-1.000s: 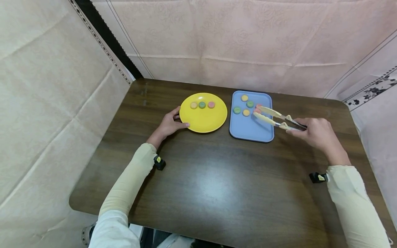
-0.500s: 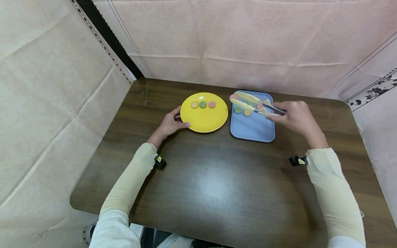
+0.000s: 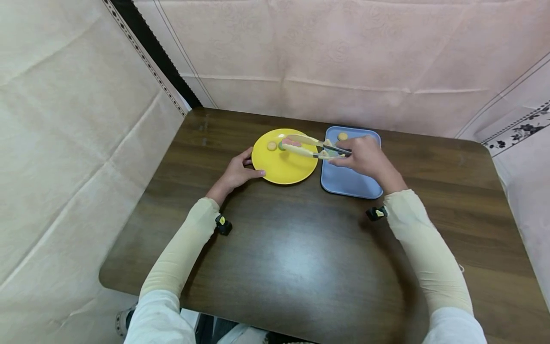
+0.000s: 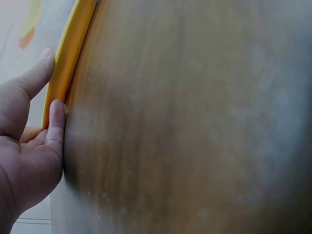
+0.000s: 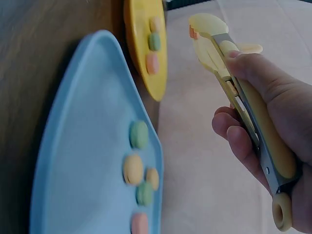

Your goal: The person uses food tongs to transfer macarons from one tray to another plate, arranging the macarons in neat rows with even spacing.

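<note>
My left hand [image 3: 236, 171] pinches the left rim of a round yellow plate [image 3: 285, 172], thumb on its edge, as the left wrist view also shows. A yellow macaron [image 5: 154, 23], a green macaron [image 5: 154, 41] and a pink macaron [image 5: 152, 63] lie in a row on the plate. With my right hand [image 3: 365, 155] I grip cream-coloured tongs [image 5: 256, 114], their tips above the plate. Between the tips a pink macaron [image 5: 193, 33] is partly visible. In the head view the tongs partly cover the plate's green and pink macarons.
Right of the plate stands a blue rectangular tray [image 3: 350, 186]. Several macarons sit on it, among them a yellow one [image 5: 133, 169], a green one [image 5: 139, 134] and a pink one [image 5: 140, 224]. Both stand near the far edge of the brown table [image 3: 279, 258].
My right hand has moved left, carrying the tongs with a pink macaron from the blue tray to above the yellow plate. The left hand stays on the plate's rim.
</note>
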`<state>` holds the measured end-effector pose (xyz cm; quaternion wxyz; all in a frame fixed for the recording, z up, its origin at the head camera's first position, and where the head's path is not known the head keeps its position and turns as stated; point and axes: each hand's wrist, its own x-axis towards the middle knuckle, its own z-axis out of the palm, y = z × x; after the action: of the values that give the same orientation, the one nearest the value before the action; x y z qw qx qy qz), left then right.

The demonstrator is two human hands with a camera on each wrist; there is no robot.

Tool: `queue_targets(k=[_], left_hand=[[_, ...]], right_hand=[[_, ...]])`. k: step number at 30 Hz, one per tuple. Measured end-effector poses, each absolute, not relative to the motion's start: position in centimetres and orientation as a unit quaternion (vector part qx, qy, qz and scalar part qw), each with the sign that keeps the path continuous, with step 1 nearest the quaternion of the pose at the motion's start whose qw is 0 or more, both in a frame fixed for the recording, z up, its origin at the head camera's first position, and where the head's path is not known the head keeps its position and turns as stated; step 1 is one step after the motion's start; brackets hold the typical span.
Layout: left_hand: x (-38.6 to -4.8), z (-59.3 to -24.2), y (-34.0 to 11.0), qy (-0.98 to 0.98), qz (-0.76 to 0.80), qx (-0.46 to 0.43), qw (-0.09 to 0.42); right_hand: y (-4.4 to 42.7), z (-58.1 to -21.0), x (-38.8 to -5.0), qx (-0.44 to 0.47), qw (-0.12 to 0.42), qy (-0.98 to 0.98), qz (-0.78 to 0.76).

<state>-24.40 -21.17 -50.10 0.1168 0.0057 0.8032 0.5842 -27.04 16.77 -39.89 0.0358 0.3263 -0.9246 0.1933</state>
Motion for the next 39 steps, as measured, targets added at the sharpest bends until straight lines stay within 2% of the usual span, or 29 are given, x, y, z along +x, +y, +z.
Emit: queue_targets(k=[7, 18, 30, 39], left_hand=[[-24.3, -49.9, -21.2, 0.808, 0.577, 0.003, 0.118], [-24.5, -50.0, -21.2, 0.811, 0.572, 0.000, 0.121], [-24.2, -49.9, -21.0, 0.807, 0.579, 0.001, 0.117], [-24.3, -49.9, -21.1, 0.800, 0.588, 0.007, 0.115]], right_hand=[[14.0, -41.1, -27.5, 0.319, -0.011, -0.928, 0.190], [12.2, -42.7, -27.9, 0.329, -0.045, -0.925, 0.185], [12.3, -43.0, -27.4, 0.325, -0.042, -0.926, 0.189], [15.3, -40.8, -26.6, 0.313, -0.010, -0.926, 0.209]])
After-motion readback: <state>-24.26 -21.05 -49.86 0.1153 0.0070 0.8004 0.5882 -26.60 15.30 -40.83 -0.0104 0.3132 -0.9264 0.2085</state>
